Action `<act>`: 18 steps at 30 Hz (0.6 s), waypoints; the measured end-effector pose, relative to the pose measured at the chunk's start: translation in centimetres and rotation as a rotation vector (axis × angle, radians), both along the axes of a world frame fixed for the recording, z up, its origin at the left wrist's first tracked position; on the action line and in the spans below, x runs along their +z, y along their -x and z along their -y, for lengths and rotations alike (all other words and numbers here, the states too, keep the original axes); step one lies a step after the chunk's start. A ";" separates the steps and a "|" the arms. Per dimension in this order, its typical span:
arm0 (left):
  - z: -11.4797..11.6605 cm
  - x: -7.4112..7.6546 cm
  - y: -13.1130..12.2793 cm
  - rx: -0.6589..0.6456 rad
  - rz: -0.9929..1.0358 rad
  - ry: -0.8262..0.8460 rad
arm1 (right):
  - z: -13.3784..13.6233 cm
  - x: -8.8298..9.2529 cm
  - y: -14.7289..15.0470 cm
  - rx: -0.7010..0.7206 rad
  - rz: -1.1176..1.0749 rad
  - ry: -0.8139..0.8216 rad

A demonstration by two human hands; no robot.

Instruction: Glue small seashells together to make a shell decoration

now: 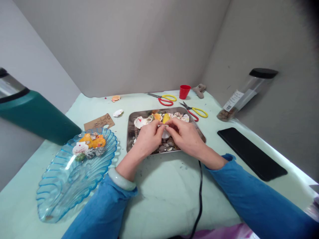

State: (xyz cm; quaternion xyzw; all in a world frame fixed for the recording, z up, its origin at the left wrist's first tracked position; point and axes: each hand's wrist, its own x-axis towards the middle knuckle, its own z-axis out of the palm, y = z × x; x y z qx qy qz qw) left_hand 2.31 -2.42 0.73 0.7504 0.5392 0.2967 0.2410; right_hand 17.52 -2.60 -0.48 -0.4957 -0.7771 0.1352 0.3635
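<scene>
Over a metal tray (129, 132) full of seashells, my left hand (150, 135) and my right hand (184, 135) meet fingertip to fingertip. Both are closed in a pinch on one small, pale thing, mostly hidden by the fingers; its kind does not show. Just below the fingertips a white ribbed shell (165, 134) is visible, and I cannot tell whether it is held or lies in the tray. Behind the hands lie a white shell with a red mark (140, 122), an orange shell (158, 117) and a yellow shell (166, 117).
To the left are a blue shell-shaped dish (72, 186) with decorated shells, a teal bottle (37, 113) and a brown card (99, 121). Behind the tray lie scissors (164, 98), pliers-like cutters (194, 110) and a red cup (184, 92). A black slab (250, 152) and clear jar (239, 99) are right.
</scene>
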 end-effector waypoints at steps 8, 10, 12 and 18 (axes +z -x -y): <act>0.1 0.2 0.0 0.021 -0.017 -0.010 | 0.0 0.2 0.1 0.000 0.010 0.011; 0.1 0.2 0.0 0.023 -0.028 -0.010 | 0.0 0.2 0.1 0.002 0.009 0.015; 0.1 0.2 0.0 0.023 -0.029 -0.014 | 0.0 0.2 0.0 0.000 0.011 0.015; 0.1 0.0 0.0 0.019 -0.012 0.003 | 0.0 0.3 0.0 -0.006 0.011 0.019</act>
